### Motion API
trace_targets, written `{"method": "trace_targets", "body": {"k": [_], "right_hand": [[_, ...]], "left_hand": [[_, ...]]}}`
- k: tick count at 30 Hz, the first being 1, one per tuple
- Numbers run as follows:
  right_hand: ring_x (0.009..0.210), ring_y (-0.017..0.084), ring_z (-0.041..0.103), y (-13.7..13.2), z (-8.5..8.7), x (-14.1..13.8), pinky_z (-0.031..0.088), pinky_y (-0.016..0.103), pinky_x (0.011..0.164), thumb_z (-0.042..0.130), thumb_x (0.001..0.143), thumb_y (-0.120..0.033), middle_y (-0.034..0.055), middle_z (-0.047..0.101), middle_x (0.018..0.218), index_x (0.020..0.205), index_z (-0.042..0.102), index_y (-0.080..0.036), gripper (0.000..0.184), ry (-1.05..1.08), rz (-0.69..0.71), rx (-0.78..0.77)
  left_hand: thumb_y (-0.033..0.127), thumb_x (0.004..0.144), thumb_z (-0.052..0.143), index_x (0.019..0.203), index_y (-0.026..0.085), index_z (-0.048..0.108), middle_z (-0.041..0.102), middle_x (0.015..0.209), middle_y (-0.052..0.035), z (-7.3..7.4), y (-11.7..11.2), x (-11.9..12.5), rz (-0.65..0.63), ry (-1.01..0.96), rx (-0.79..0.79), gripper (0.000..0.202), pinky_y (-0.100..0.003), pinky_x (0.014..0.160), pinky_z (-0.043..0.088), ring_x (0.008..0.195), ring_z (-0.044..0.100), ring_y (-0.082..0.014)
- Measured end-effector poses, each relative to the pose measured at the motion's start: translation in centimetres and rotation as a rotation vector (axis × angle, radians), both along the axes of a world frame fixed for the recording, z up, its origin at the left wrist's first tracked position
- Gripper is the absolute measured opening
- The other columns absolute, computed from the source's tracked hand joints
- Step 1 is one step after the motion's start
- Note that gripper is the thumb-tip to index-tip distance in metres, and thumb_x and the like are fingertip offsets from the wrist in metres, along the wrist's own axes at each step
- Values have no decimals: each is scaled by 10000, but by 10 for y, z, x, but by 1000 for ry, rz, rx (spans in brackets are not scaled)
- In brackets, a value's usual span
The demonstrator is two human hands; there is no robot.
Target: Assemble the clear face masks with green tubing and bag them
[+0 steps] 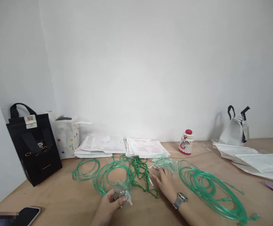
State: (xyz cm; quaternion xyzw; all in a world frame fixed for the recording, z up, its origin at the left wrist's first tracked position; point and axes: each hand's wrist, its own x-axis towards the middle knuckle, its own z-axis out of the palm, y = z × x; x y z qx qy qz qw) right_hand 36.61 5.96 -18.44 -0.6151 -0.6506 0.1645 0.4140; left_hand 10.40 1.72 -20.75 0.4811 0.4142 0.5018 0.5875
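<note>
My left hand (114, 201) is closed around a clear plastic oxygen mask (122, 190), its pale connector pointing down and right. My right hand (162, 179), with a watch on the wrist, reaches forward over the table with fingers stretched out and apart. Close by its fingertips lie small white strips (151, 180) and a tangle of green elastic straps (139, 171). Just beyond that hand is a heap of clear masks with pale green parts (166, 164). Coiled green tubing (114, 166) lies behind the held mask, and more green tubing (197, 182) sits right of my right forearm.
Stacks of printed white packets (105, 144) lie along the wall. A black bag (36, 147), a dotted white bag (67, 138) and a phone (29, 216) are on the left. Rightward stand a red-capped bottle (186, 142), white pouches (263, 161) and a white bag (231, 133).
</note>
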Motion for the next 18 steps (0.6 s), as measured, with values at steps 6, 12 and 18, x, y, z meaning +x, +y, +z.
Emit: {"method": "trace_targets", "body": {"k": [6,12,18], "right_hand": [[982,256,494,5,-17,-7,383,374,879,621,704,-172,84,577,975,908,602,-183,205,-169,89,9],[866,179,575,18,-17,-12,471,380,760,532,847,-269,51,595,988,967,576,-141,181,-189,151,-43],[643,145,563,12,14,-11,467,321,622,471,859,-338,8,589,711,798,547,-150,212,0,202,-4]], "left_hand": [[445,498,775,751,152,679,668,659,-24,-9,1,2,-51,17,-16,398,-240,534,356,615,559,-162],[440,509,768,669,155,679,653,614,-14,-8,-1,2,-56,38,-10,339,-248,544,371,594,549,-160],[458,530,749,656,160,687,663,622,-9,22,-9,2,-1,36,13,329,-262,617,399,648,568,-170]]}}
